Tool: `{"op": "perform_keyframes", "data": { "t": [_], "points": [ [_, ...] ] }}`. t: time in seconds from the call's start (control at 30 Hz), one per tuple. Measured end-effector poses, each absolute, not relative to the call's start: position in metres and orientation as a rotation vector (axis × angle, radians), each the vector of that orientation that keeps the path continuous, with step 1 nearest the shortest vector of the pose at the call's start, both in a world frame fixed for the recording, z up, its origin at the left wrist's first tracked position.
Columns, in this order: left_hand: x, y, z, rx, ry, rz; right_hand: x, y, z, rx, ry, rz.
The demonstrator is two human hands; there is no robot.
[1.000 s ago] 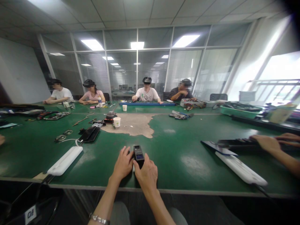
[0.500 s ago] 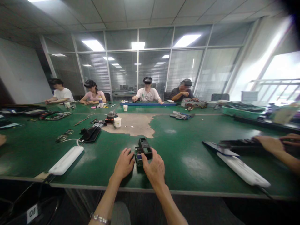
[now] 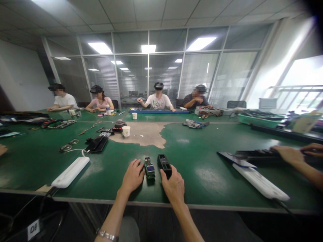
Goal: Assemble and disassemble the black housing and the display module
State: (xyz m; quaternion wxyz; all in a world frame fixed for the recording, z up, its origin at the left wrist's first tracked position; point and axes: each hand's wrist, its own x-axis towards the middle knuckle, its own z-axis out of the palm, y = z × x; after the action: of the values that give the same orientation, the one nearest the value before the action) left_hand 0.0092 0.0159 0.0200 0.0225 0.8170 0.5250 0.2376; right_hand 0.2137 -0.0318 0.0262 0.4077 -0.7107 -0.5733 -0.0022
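My right hand [image 3: 174, 183] grips the near end of a black plastic housing [image 3: 164, 163] with window-like cut-outs in its face, thumb on the left side and fingers on the right. Just left of it a green circuit board [image 3: 149, 168] with a small dark blue screen lies on the table, apart from the housing. My left hand [image 3: 133, 174] rests palm down beside the board's left edge, fingers stretched forward. Whether its fingertips touch the board I cannot tell.
White power strips [image 3: 71, 172] lie left and right on the green table [image 3: 196, 154]. Ahead stand paper cups [image 3: 126, 131], with gloves [image 3: 195, 123] further right. A co-worker's hands [image 3: 290, 156] hold a dark part at right. Several people sit across the table.
My right hand has moved right with the black housing, away from above the circuit board. The board now lies uncovered. My left hand has stayed nearly still.
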Motion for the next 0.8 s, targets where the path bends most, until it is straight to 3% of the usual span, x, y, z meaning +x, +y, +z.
{"op": "perform_keyframes", "data": {
  "t": [0.8],
  "points": [
    [0.008, 0.018, 0.015, 2.517, 1.612, 0.797, 0.214, -0.031, 0.015, -1.787, -1.436, -0.115]
  ]
}}
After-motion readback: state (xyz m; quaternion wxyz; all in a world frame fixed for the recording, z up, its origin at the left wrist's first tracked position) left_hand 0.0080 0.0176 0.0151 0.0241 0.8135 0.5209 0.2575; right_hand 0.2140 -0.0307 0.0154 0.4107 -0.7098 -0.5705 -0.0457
